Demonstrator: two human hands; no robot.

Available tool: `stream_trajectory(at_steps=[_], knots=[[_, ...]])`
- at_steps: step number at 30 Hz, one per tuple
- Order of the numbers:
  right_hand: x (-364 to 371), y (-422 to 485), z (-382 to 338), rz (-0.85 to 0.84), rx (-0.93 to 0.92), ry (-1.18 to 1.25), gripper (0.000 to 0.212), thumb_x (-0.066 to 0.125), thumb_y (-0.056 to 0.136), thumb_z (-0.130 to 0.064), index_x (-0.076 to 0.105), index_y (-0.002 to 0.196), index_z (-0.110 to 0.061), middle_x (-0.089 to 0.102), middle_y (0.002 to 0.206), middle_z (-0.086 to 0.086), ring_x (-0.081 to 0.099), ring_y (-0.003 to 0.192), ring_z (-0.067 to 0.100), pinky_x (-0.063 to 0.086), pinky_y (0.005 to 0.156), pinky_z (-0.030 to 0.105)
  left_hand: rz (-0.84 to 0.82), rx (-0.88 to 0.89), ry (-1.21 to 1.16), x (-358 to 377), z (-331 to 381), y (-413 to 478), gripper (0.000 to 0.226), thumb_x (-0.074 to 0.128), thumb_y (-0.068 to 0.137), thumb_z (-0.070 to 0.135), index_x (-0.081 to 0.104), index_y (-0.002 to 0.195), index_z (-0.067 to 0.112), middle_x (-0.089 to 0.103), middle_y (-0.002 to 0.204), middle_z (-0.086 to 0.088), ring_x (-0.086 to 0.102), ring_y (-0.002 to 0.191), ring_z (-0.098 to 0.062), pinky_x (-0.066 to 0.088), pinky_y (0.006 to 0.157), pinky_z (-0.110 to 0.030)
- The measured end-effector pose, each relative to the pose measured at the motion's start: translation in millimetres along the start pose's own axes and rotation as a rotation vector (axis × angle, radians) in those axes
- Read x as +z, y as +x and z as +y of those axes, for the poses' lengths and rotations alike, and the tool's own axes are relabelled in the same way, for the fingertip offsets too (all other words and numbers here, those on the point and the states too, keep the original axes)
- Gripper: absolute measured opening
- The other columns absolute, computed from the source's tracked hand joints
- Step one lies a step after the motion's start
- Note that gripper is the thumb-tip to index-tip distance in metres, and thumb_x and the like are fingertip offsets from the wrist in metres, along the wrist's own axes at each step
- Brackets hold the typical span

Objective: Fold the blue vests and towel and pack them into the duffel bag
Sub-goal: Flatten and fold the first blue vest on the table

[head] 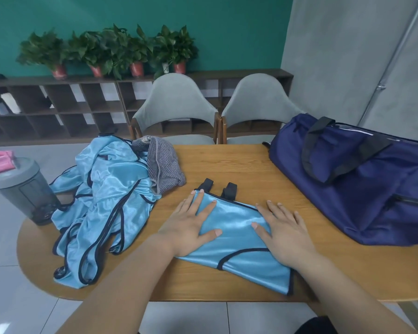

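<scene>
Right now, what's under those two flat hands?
The left hand and right hand press flat on a folded shiny light-blue vest with dark trim, which lies on the oval wooden table. The cloth beneath the palms is covered.

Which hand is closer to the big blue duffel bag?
The right hand. It lies flat on the right side of the folded blue vest, just short of the duffel bag. The left hand lies flat on the vest's left side, farther from the bag.
</scene>
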State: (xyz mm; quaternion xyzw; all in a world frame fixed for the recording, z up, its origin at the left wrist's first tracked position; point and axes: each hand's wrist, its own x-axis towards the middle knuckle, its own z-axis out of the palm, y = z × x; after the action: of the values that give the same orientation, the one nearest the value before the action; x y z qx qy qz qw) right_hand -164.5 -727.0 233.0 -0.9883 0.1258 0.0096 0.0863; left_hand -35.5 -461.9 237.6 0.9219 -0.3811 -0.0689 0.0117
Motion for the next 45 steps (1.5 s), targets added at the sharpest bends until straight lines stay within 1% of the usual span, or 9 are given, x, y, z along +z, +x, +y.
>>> stream_trajectory(at_steps=[5, 8, 13, 19, 26, 30, 38, 42, 45], knots=[[-6.0, -10.9, 23.7, 0.109, -0.009, 0.033, 0.058, 0.030, 0.106, -0.061, 0.027, 0.162, -0.043, 0.019, 0.171, -0.015, 0.010, 0.160, 0.013, 0.010, 0.129, 0.045, 0.093, 0.062, 0.164, -12.8, -9.1, 1.4, 0.080, 0.009, 0.100, 0.079, -0.002, 0.167, 0.037, -0.023, 0.173, -0.006, -0.033, 0.155, -0.020, -0.012, 0.129, -0.042], [-15.0, -8.2, 10.5, 0.262, -0.260, 0.185, 0.043, 0.053, 0.106, -0.035, 0.053, 0.149, -0.034, 0.047, 0.156, -0.015, 0.039, 0.148, 0.012, 0.031, 0.122, 0.032, 0.194, -0.106, 0.067, -13.4, 17.5, 2.5, 0.075, 0.006, 0.105, 0.064, 0.010, 0.168, 0.024, -0.005, 0.175, -0.009, -0.015, 0.161, -0.025, -0.005, 0.131, -0.043], [-10.7, 23.5, -36.7, 0.013, -0.567, 0.180, 0.056, 0.045, 0.102, -0.012, 0.050, 0.152, -0.035, 0.045, 0.160, -0.015, 0.038, 0.149, 0.011, 0.035, 0.121, 0.039, 0.174, -0.418, -0.121, 10.0, 70.8, -7.8, 0.073, 0.023, 0.108, 0.054, 0.012, 0.167, 0.012, 0.002, 0.175, -0.014, 0.000, 0.161, -0.032, 0.004, 0.130, -0.047], [-20.6, 63.5, -32.8, -0.156, -0.355, -0.035, 0.052, 0.025, 0.108, -0.058, 0.012, 0.159, -0.058, 0.005, 0.173, -0.017, 0.012, 0.158, 0.024, 0.020, 0.125, 0.051, 0.095, -0.198, -0.103, 14.9, 50.0, -7.9, 0.083, 0.020, 0.104, 0.071, 0.005, 0.168, 0.021, -0.009, 0.175, -0.007, -0.014, 0.161, -0.024, -0.006, 0.130, -0.045], [-3.5, 37.9, 3.7, -0.036, -0.014, 0.065, 0.060, 0.017, 0.102, -0.073, 0.009, 0.159, -0.058, 0.003, 0.174, -0.015, -0.001, 0.159, 0.028, 0.009, 0.128, 0.046, 0.369, -0.078, -0.003, -5.7, 20.8, 5.1, 0.075, 0.014, 0.103, 0.064, 0.042, 0.159, 0.023, 0.039, 0.166, -0.001, 0.027, 0.157, -0.019, 0.010, 0.130, -0.039], [3.0, 27.6, 3.2, 0.043, 0.213, 0.034, 0.063, 0.016, 0.103, -0.069, 0.010, 0.163, -0.049, 0.004, 0.175, -0.005, -0.002, 0.158, 0.035, 0.003, 0.128, 0.051, 0.262, 0.052, -0.207, 1.7, 51.3, 0.1, 0.070, 0.023, 0.105, 0.067, 0.029, 0.164, 0.029, 0.017, 0.174, 0.006, 0.008, 0.161, -0.013, 0.002, 0.131, -0.036], [-2.1, 23.8, 2.9, 0.080, 0.274, 0.006, 0.066, 0.012, 0.099, -0.075, 0.016, 0.161, -0.051, 0.005, 0.175, 0.001, -0.006, 0.158, 0.038, 0.000, 0.128, 0.055, 0.059, 0.085, -0.024, 7.8, 53.2, -11.8, 0.075, 0.009, 0.102, 0.076, 0.000, 0.167, 0.038, -0.014, 0.174, 0.012, -0.025, 0.157, -0.010, -0.009, 0.130, -0.044], [-11.6, 2.1, 13.0, 0.381, -0.071, 0.029, 0.059, 0.030, 0.102, -0.070, 0.045, 0.153, -0.043, 0.029, 0.169, -0.005, 0.011, 0.159, 0.030, 0.021, 0.127, 0.054, 0.155, 0.131, -0.187, 1.7, 47.0, -22.0, 0.075, 0.021, 0.104, 0.073, 0.011, 0.168, 0.035, -0.001, 0.175, 0.014, -0.017, 0.158, -0.002, -0.003, 0.131, -0.039], [-10.0, -16.1, 15.6, 0.185, -0.394, 0.299, 0.054, 0.042, 0.103, -0.069, 0.050, 0.149, -0.044, 0.039, 0.160, -0.025, 0.023, 0.154, 0.000, 0.033, 0.123, 0.041, 0.157, 0.232, -0.254, 4.4, 49.3, -30.0, 0.077, 0.030, 0.103, 0.075, 0.016, 0.167, 0.035, 0.004, 0.174, 0.017, -0.012, 0.158, 0.001, -0.001, 0.131, -0.034]])
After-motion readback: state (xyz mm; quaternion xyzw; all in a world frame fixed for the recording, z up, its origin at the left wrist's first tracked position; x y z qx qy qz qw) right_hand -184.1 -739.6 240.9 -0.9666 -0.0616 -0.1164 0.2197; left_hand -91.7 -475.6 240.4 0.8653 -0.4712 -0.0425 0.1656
